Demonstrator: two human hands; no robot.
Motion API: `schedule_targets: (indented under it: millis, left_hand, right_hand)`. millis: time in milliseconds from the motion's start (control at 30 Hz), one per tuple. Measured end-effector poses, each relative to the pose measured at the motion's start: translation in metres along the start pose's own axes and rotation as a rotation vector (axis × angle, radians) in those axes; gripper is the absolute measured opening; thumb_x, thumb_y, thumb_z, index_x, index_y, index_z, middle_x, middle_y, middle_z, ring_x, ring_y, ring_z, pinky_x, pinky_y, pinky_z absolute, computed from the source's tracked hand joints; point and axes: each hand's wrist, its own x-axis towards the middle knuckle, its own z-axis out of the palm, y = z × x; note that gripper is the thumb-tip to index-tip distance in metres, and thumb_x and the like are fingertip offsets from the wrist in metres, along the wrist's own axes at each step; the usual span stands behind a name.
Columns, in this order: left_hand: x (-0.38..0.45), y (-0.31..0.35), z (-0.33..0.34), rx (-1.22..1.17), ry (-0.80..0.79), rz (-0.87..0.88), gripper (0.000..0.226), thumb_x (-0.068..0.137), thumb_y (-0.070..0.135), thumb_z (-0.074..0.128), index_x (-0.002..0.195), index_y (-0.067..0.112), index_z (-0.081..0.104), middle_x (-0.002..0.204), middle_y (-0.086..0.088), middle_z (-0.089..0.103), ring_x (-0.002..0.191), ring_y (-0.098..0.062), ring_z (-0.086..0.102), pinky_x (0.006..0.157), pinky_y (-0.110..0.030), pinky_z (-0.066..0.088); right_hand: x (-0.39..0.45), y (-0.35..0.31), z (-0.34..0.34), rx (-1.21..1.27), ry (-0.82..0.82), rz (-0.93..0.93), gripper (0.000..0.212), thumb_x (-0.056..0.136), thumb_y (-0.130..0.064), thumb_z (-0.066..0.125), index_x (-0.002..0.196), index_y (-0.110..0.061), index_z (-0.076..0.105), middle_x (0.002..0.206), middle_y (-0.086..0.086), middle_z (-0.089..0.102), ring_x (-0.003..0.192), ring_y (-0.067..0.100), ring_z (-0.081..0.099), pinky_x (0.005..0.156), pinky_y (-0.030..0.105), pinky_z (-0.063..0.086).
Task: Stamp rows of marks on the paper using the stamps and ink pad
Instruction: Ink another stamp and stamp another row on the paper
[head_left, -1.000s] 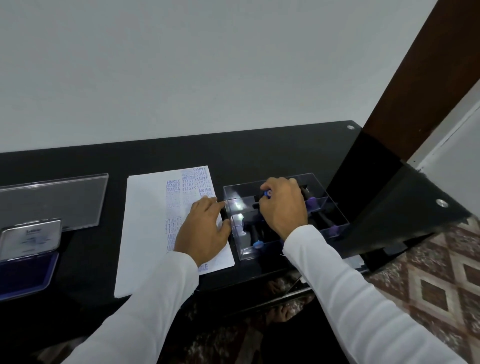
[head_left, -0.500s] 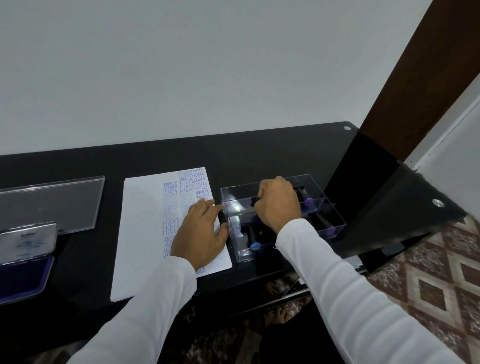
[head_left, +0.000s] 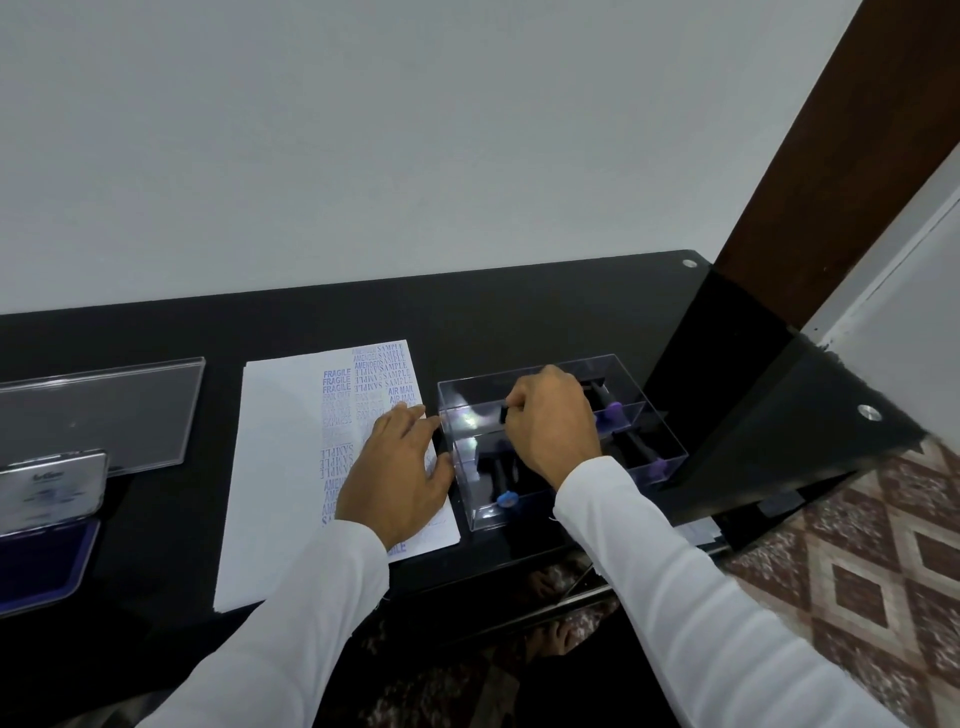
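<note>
A: Stamps in the clear box (head_left: 563, 441), right of the paper (head_left: 291, 467) on the black counter (head_left: 519, 312). Right hand (head_left: 553, 423) down in the back compartment, fingers (head_left: 511, 402) pinched round a dark stamp handle (head_left: 503, 414).

B: And the left hand (head_left: 397, 470)?

A: Flat on the paper's right edge, fingers straight and released, thumb almost against the box wall. Pinning the sheet, probably.

B: Best way to get the stamp out?

A: Straight up, clear of the dividers, grip kept firm on the handle. Then across to the ink pad (head_left: 41, 556), lying open at the far left, well apart from the box. Even press there, square landing on a blank stretch of paper; left half of the sheet unmarked so far.

B: Counts?

A: One paper, one ink pad, one box, one clear lid (head_left: 98, 410) lying flat behind the pad. Stamps: at least four, namely the gripped one, a blue-knobbed one (head_left: 506, 500) in front, two purple-knobbed ones (head_left: 613, 413) at the right. More possibly hidden under the hand; cannot tell.
</note>
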Motion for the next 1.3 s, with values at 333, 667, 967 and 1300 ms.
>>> schedule_targets:
  millis: [333,667,967,1300]
  left_hand:
    - [0.000,-0.001,0.002,0.006,-0.003,-0.004,0.055,0.098,0.047,0.054,0.148,0.024,0.046,0.160,0.004,0.036,0.150,-0.021,0.025,0.118,-0.038,0.025]
    - [-0.001,-0.001,0.001,-0.002,-0.001,0.006,0.054,0.098,0.046,0.054,0.147,0.024,0.047,0.159,0.003,0.038,0.150,-0.020,0.026,0.118,-0.040,0.029]
    - [0.000,-0.002,0.002,-0.002,-0.005,0.010,0.054,0.098,0.046,0.054,0.147,0.024,0.047,0.159,0.003,0.038,0.150,-0.021,0.026,0.118,-0.040,0.029]
    - [-0.001,0.001,0.000,0.016,-0.022,-0.015,0.056,0.098,0.049,0.053,0.148,0.025,0.046,0.160,0.003,0.035,0.150,-0.022,0.026,0.119,-0.042,0.027]
  right_hand:
    - [-0.036,-0.001,-0.012,0.057,-0.138,-0.170,0.009,0.079,-0.022,0.063,0.071,-0.021,0.059,0.081,-0.004,0.059,0.081,0.016,0.056,0.071,0.034,0.053]
    - [-0.039,-0.011,-0.018,-0.109,-0.578,-0.122,0.022,0.088,-0.034,0.054,0.083,-0.023,0.073,0.090,-0.002,0.072,0.083,0.024,0.065,0.082,0.040,0.057]
    - [-0.044,-0.013,-0.023,-0.008,-0.437,-0.068,0.015,0.087,-0.016,0.068,0.100,-0.022,0.067,0.117,0.002,0.050,0.100,0.022,0.057,0.085,0.034,0.053]
    - [-0.054,-0.019,-0.021,0.058,-0.214,-0.060,0.025,0.093,-0.010,0.063,0.115,-0.022,0.062,0.124,0.001,0.046,0.107,0.021,0.054,0.078,0.024,0.045]
